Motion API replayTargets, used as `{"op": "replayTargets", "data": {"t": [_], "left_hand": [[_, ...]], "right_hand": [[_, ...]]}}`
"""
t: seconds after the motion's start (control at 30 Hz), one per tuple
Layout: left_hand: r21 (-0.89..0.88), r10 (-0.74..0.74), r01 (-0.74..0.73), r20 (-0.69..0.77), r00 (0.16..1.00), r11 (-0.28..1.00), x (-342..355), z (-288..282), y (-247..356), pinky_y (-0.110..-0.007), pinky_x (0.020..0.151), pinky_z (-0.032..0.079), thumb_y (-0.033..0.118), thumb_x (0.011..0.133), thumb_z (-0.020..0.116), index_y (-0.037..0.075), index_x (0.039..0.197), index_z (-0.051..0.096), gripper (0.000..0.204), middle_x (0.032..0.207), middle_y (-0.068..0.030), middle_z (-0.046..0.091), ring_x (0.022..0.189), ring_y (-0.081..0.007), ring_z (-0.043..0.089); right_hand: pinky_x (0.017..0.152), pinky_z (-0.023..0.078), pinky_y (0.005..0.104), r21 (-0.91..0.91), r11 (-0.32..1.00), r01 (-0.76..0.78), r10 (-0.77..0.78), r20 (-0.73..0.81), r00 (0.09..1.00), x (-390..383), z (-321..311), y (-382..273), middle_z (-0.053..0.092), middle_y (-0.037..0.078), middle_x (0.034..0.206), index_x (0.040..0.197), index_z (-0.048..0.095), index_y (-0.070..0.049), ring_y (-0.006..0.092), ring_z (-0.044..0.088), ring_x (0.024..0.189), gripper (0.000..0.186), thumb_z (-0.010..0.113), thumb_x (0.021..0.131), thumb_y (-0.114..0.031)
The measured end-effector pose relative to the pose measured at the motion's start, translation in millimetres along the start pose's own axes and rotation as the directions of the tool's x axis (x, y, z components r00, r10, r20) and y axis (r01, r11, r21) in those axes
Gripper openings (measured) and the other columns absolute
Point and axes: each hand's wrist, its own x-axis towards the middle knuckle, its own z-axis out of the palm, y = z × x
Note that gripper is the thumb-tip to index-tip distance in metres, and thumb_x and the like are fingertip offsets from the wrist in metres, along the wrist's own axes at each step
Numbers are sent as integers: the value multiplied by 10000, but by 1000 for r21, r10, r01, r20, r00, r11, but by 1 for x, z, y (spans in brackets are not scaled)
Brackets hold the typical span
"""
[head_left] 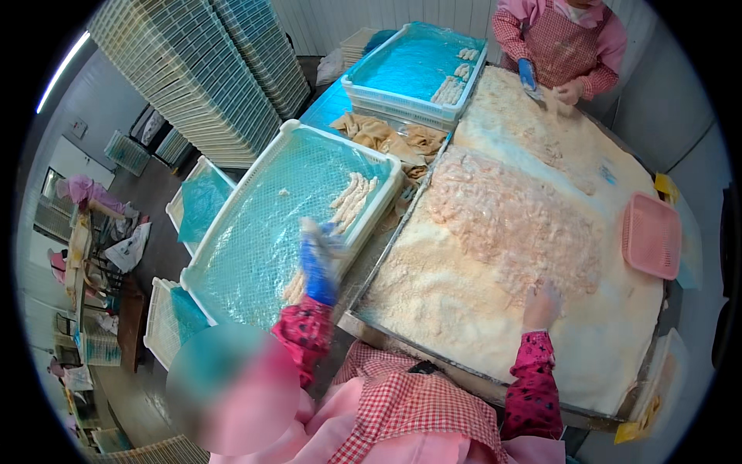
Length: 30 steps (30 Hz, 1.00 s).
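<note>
My left hand (318,267), in a blue glove, is over the near right side of a white plastic tray (232,224) lined with teal film. Motion smears its fingers, and a pale shape shows at their tips; whether they grip it I cannot tell. Crumb-coated strips (354,201) lie in a row along the tray's right side, and more coated pieces (294,288) sit beside my left wrist. On the crumb-covered table, my right hand (542,308) touches the near edge of a pile of raw pinkish meat pieces (518,220). Its fingers are blurred and partly sunk among the pieces.
Loose pale crumbs (421,267) surround the meat. A pink basket (653,236) stands at the table's right edge. Across the table, a co-worker (560,46) handles crumbs. Another lined tray (417,66) with strips lies beyond mine. Tall stacks of trays (193,77) rise at the back left.
</note>
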Motion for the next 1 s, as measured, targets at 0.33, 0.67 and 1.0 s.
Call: {"op": "replayTargets", "data": {"t": [0.33,0.67,1.0], "left_hand": [[714,-361,88,239,901,694,46,-157,30,-381,966,330,570,898,325,85,1314,414,645,1246,-122,492,1128,-222,457],[640,-10,-279,409,913,716,24,-121,2,-335,959,354,281,911,495,28,1278,440,450,1227,-103,510,1100,-190,482],[533,-251,-676,843,476,509,-134,89,-202,-415,896,396,339,867,489,51,1178,511,424,1120,-185,545,1029,-352,511]], "right_hand": [[642,444,305,594,706,-386,401,114,909,18,20,24,555,65,765,834,518,-50,196,534,673,145,612,726,-66],[769,428,387,587,802,112,-285,210,935,-66,-50,-11,570,96,805,794,588,-75,293,548,813,195,592,612,-5],[720,458,408,623,756,-200,70,227,971,-109,-25,33,599,163,900,1023,518,-51,349,575,838,233,521,796,-101]]}}
